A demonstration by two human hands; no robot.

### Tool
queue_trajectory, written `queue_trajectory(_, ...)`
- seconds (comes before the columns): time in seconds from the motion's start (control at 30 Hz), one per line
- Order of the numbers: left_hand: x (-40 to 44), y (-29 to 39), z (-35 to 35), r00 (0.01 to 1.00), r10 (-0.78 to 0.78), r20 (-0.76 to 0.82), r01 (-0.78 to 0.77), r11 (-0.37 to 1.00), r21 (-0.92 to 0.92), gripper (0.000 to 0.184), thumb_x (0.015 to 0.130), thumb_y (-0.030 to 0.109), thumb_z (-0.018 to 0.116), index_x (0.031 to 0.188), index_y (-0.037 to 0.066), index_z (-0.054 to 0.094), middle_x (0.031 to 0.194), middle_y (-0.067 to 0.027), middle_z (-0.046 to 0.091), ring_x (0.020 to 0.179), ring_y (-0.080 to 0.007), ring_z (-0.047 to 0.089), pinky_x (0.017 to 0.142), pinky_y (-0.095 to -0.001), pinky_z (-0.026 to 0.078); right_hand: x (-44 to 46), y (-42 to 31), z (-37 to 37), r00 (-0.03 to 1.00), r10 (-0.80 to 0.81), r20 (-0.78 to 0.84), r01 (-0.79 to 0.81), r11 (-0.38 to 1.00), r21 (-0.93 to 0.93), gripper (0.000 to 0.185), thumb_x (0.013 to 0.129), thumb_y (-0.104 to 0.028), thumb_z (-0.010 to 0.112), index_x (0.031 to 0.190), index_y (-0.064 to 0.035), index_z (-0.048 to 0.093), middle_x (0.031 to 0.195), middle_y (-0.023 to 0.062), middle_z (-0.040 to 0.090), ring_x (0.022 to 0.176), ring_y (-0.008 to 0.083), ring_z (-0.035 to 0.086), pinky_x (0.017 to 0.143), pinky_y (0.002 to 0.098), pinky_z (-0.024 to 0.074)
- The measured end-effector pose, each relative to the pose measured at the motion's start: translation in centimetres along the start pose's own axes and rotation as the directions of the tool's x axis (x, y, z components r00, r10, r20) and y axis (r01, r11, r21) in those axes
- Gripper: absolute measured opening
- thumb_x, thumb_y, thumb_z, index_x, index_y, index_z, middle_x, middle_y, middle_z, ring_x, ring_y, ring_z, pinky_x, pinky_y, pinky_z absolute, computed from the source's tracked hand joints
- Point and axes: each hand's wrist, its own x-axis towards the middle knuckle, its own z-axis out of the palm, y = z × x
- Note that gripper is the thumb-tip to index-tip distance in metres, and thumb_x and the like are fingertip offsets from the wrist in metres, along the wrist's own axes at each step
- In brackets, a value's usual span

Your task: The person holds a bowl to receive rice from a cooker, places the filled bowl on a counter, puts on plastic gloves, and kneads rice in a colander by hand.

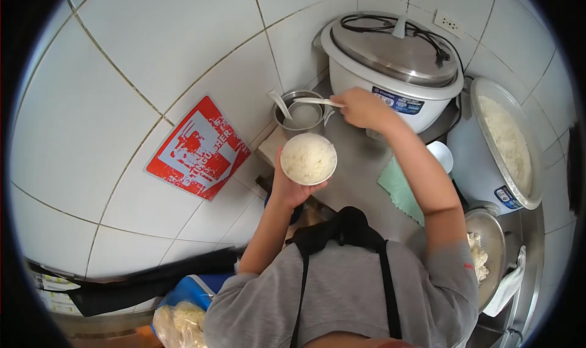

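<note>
Evidently to keep its rim level, we saw the left hand cupping a round white bowl from below, heaped with white cooked rice, near mid-frame. The right hand grasped a slim white utensil by its handle, over a small silvery metal pot just above the bowl. A second white-handled utensil leaned in that pot, probably parked within reach. Farther out, we saw a large white steel-lidded cooker at upper right, its black cord heaped on top, presumably clear of the counter, and an uncovered pale cooker of rice at the right, likely open for access.
</note>
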Motion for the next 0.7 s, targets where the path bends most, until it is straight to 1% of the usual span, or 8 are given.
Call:
queue_trajectory(0.17,-2.0,-1.3,-1.2,0.997,0.077,-0.011,-0.077,0.996,-0.048,0.079,0.08,0.071,0.035,0.133,0.013,0.037,0.126,-0.016,0.048,0.106,-0.0441,0.051,0.08,-0.0566,0.049,5.4,-1.8,6.3,0.992,0.125,0.018,-0.124,0.991,-0.046,0.015,0.07,-0.005,0.062,0.083,-0.0018,0.068,0.086,0.0191,0.065,0.084,0.0329,0.064,0.073,0.0415,0.0512)
queue_trajectory(0.3,-1.1,-1.3,-3.1,0.984,-0.068,0.165,0.08,0.995,-0.066,0.08,0.079,0.071,0.037,0.137,0.017,0.03,0.133,-0.0156,0.041,0.105,-0.0477,0.051,0.078,-0.0585,0.05,2.4,-1.1,3.0,0.985,-0.048,-0.164,0.033,0.995,-0.095,0.037,0.077,-0.02,0.064,0.109,-0.002,0.058,0.108,0.0171,0.053,0.104,0.0307,0.053,0.085,0.0383,0.0464)
queue_trajectory(0.33,-0.9,-2.2,-4.9,0.982,0.158,0.103,-0.184,0.918,0.35,0.079,0.079,0.068,0.042,0.138,0.018,0.027,0.133,-0.0172,0.04,0.105,-0.0489,0.05,0.077,-0.059,0.05,-0.3,-1.1,-0.1,0.986,-0.061,-0.156,0.046,0.994,-0.098,0.037,0.078,-0.02,0.063,0.109,-0.0021,0.057,0.11,0.0169,0.052,0.103,0.0308,0.052,0.086,0.0387,0.0456)
queue_trajectory(0.4,-0.3,-3.4,-3.6,0.966,0.191,0.175,-0.239,0.916,0.322,0.078,0.081,0.06,0.049,0.14,0.017,0.022,0.133,-0.021,0.038,0.104,-0.0492,0.051,0.074,-0.0575,0.052,-5.8,0.2,-5.6,0.96,-0.08,-0.269,0.055,0.993,-0.1,0.035,0.08,-0.021,0.062,0.111,-0.0049,0.058,0.112,0.0166,0.05,0.101,0.0315,0.052,0.086,0.0395,0.0448)
queue_trajectory(0.47,-0.3,-3.9,-1.8,0.973,0.026,0.23,-0.144,0.844,0.516,0.076,0.082,0.05,0.055,0.14,0.014,0.021,0.134,-0.0219,0.037,0.11,-0.0423,0.047,0.076,-0.0513,0.052,-12.5,2.4,-10.2,0.852,-0.071,-0.518,-0.03,0.982,-0.184,0.033,0.08,-0.022,0.061,0.111,-0.0103,0.058,0.112,0.0157,0.05,0.101,0.0326,0.052,0.084,0.04,0.0449)
queue_trajectory(0.63,2.7,-5.8,-3.2,0.867,-0.329,0.374,0.384,0.92,-0.081,0.079,0.084,0.043,0.056,0.142,0.011,0.013,0.137,-0.0222,0.031,0.114,-0.0389,0.043,0.083,-0.0459,0.051,-35.1,10.9,-18.7,0.28,0.314,-0.907,-0.688,0.725,0.039,0.027,0.082,-0.026,0.061,0.106,-0.0128,0.063,0.102,0.012,0.061,0.094,0.0316,0.058,0.078,0.0388,0.0471)
queue_trajectory(0.67,3.4,-6.0,-3.1,0.867,-0.368,0.335,0.425,0.898,-0.113,0.08,0.084,0.044,0.055,0.144,0.014,0.01,0.137,-0.0223,0.031,0.113,-0.0404,0.042,0.086,-0.0485,0.049,-38.9,9.6,-19.9,0.192,0.317,-0.929,-0.786,0.616,0.047,0.021,0.082,-0.001,0.046,0.097,0.0068,0.058,0.106,0.0208,0.058,0.101,0.0344,0.055,0.088,0.0422,0.0434)
queue_trajectory(0.7,4.4,-6.5,-3.3,0.913,-0.319,0.254,0.325,0.946,0.021,0.08,0.085,0.045,0.054,0.144,0.015,0.01,0.137,-0.0223,0.031,0.113,-0.0405,0.042,0.087,-0.0496,0.048,-47.8,16.1,-19.3,0.179,0.195,-0.964,-0.881,0.467,-0.069,0.028,0.086,-0.027,0.059,0.107,-0.0103,0.063,0.108,0.012,0.06,0.096,0.0288,0.059,0.08,0.0343,0.0467)
